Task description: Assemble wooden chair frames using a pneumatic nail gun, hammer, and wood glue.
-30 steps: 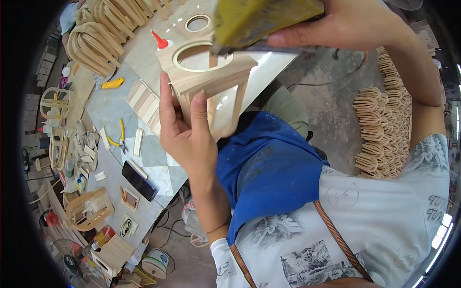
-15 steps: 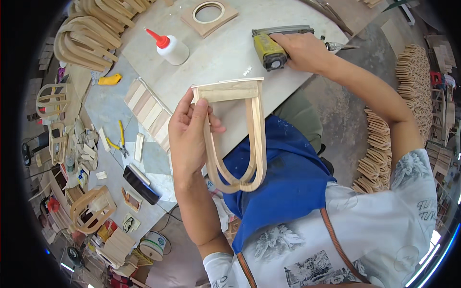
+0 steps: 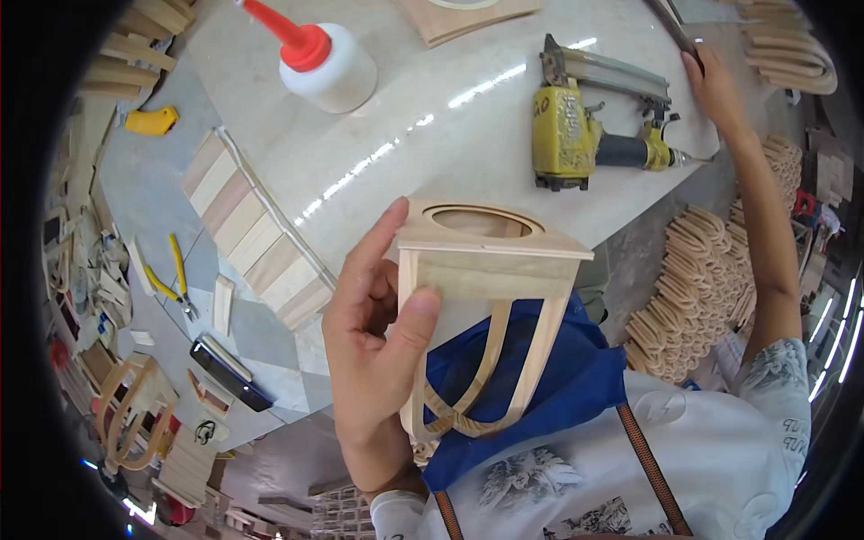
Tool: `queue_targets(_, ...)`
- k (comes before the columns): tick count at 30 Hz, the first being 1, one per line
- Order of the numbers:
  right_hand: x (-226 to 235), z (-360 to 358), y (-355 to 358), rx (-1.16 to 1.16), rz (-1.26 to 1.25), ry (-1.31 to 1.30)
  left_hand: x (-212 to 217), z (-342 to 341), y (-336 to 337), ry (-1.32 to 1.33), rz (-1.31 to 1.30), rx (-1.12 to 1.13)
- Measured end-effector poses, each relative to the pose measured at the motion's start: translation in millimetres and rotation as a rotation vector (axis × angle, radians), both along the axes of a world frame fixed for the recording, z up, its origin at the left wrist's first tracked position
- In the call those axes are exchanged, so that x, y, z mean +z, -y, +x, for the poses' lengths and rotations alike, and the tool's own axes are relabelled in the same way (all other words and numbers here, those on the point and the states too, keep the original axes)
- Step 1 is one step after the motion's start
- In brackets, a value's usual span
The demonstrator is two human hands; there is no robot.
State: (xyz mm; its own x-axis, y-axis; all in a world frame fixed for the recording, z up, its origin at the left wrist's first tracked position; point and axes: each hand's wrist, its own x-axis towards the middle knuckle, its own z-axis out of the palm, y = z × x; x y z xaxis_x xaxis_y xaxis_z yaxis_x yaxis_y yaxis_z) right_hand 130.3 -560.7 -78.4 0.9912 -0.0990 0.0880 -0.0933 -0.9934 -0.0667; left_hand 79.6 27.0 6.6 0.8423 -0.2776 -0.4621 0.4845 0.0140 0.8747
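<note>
My left hand grips a small pale wooden frame by its upper left corner, thumb on the front rail. The frame has a flat top with a round hole and curved U-shaped legs pointing down. At the upper right, my right hand closes its fingers at the near end of a long dark strip by the table edge. A yellow air nail gun lies on its side on the table, left of my right hand.
On the pale table are a white glue bottle with red nozzle, a joined slat panel, yellow-handled pliers, a phone and a wooden board. Stacked curved wooden pieces stand on the floor at right.
My right hand has let go of the nail gun, now lying on the table, and moved right to the dark strip. The frame has tipped, showing its holed top.
</note>
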Motion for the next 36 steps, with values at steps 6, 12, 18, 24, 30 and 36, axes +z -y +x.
queue_targets(6,17.8,18.1,1.9,-0.027,-0.234,0.011,-4.1,-0.3,-5.0,-0.004,-0.068,-0.003)
queue_targets(12,115.7,-12.9,-93.4,-0.101,0.01,-0.07,-10.0,0.6,-6.1,0.019,-0.117,-0.037)
queue_targets(18,183.1,-103.6,-256.0,-0.115,0.906,-0.392,-9.4,3.9,-7.8,0.027,-0.137,-0.059)
queue_targets(24,189.1,-116.2,-299.1,0.233,0.651,-0.404,-1.3,10.1,-5.9,0.015,-0.105,-0.073)
queue_targets(30,198.8,-103.9,-323.7,0.484,0.375,-0.449,-3.5,9.8,-11.1,0.092,-0.082,-0.096)
queue_targets(36,200.9,-99.9,-328.5,0.493,0.355,-0.428,-4.7,7.7,-10.1,0.103,-0.057,-0.085)
